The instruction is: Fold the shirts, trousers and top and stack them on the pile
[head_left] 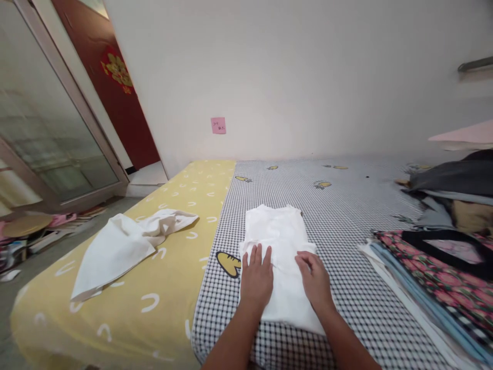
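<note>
A white garment (283, 288), folded into a narrow upright rectangle, lies on the checked cover in front of me. Its near part is folded over, with a crosswise edge near the middle. My left hand (257, 275) rests flat on the left side of that fold, fingers stretched forward and slightly apart. At the right edge, my right hand (315, 280) has its fingers bent and drawn together on the cloth, with thumb and forefinger close to each other. A second white garment (115, 252) lies crumpled on the yellow cover to the left.
The bed carries a yellow sheet (154, 324) and a black-and-white checked cover (346, 216). Folded clothes (442, 277), a floral one on top, are stacked at the right, with darker clothes (458, 180) behind. A pink note (218, 126) hangs on the wall.
</note>
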Available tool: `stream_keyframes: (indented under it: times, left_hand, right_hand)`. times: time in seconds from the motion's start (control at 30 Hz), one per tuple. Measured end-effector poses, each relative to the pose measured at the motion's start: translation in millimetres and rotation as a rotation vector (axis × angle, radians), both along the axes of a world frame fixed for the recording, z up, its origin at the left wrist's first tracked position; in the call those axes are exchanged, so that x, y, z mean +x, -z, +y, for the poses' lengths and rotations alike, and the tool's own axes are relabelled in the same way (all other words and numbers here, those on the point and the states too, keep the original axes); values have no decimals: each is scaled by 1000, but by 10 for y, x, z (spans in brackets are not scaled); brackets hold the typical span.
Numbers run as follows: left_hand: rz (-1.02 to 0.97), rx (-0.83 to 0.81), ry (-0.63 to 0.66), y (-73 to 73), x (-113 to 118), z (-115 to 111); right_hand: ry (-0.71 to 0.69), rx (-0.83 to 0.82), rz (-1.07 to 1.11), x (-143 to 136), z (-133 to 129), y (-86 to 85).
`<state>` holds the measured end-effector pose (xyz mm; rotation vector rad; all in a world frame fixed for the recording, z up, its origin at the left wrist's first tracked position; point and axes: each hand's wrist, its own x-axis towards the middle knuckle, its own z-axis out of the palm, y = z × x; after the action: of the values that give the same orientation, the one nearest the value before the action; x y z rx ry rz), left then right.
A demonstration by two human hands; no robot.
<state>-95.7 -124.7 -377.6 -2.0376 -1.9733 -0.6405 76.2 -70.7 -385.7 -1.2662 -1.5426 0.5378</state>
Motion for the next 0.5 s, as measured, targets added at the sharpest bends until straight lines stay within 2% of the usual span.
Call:
stream_keyframes:
  times: [0.1,0.2,0.27,0.33,0.43,0.5]
  left_hand:
    - [11,36,-5,36,-2,1]
    - [17,62,-13,87,-5,11]
    - [22,83,-13,123,-7,23]
    - [33,98,-11,155,-8,33]
    - [46,109,-15,189,-11,43]
    - [48,116,-17,200,-11,45]
  right_hand:
    - [28,-19,-250,-33,18,-70]
    - [112,41,-474,-66,77,-211]
    - [120,47,-458,-103,130,-302]
    - [54,-28,-374,-156,185,-355]
    - [-71,-168,-264,-237,252,-341]
    - [-103,-206,-176,-260,282,-289]
